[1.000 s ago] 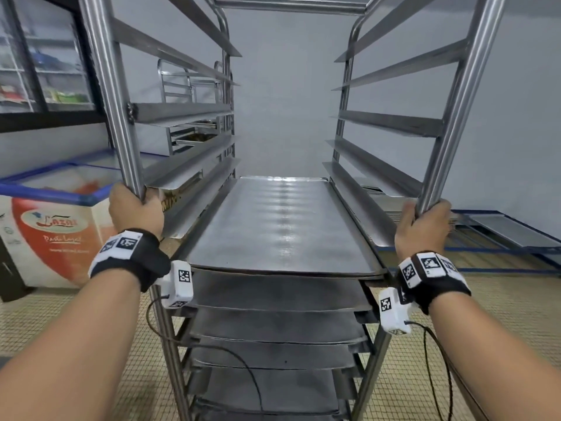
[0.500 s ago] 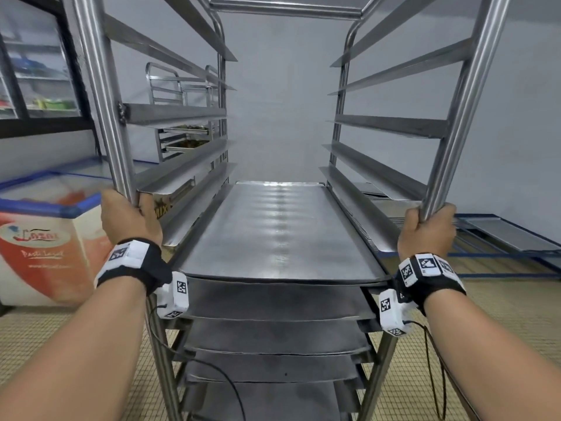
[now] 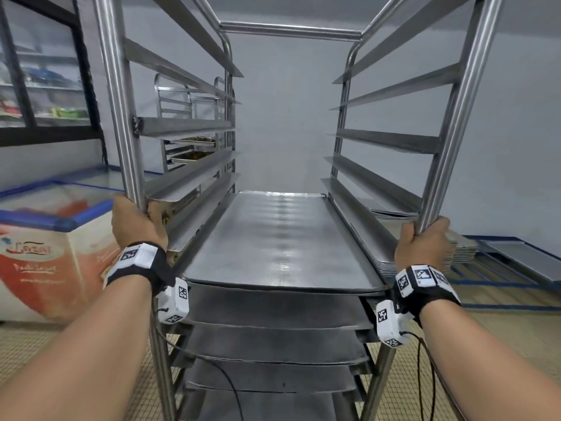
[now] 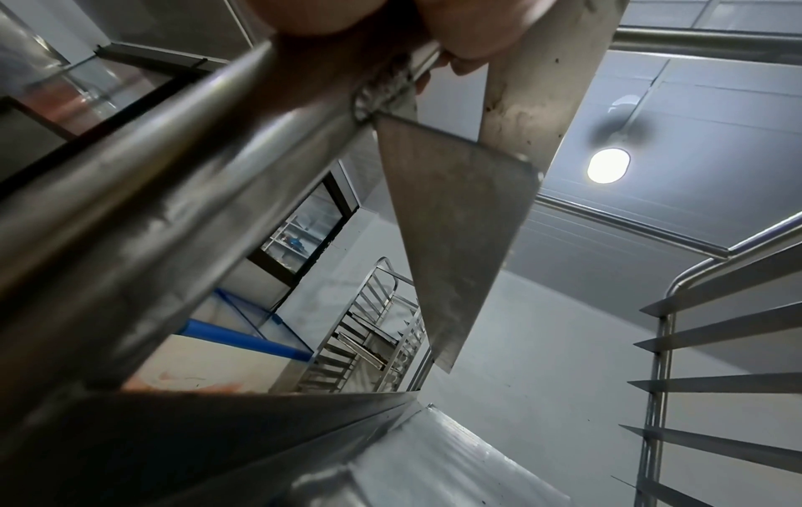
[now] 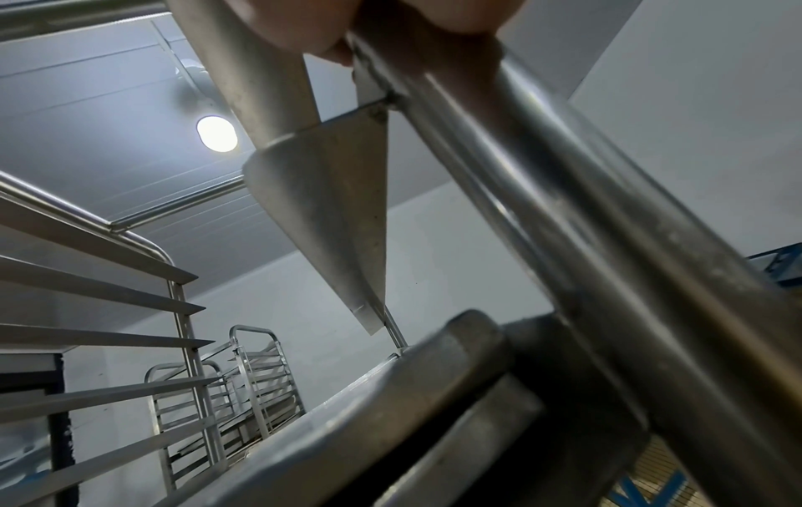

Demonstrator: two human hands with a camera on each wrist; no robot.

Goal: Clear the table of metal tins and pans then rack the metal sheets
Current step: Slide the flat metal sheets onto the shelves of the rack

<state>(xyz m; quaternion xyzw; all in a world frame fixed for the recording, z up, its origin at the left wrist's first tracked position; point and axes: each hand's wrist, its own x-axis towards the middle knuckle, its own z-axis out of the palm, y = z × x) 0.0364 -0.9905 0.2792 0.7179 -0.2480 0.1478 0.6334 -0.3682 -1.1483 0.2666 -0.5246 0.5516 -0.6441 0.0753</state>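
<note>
Steel trolley rack was gripped at both front uprights: left hand clenched round one post, right hand round the other, presumably for steering. Metal sheets were lodged flat on the runners; more, seemingly stacked, lay beyond the right side.

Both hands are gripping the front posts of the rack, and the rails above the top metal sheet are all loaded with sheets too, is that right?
Not quite. The left hand and right hand do grip the rack posts, but the head view shows the rails above the top metal sheet are empty; sheets sit only below it.
</note>
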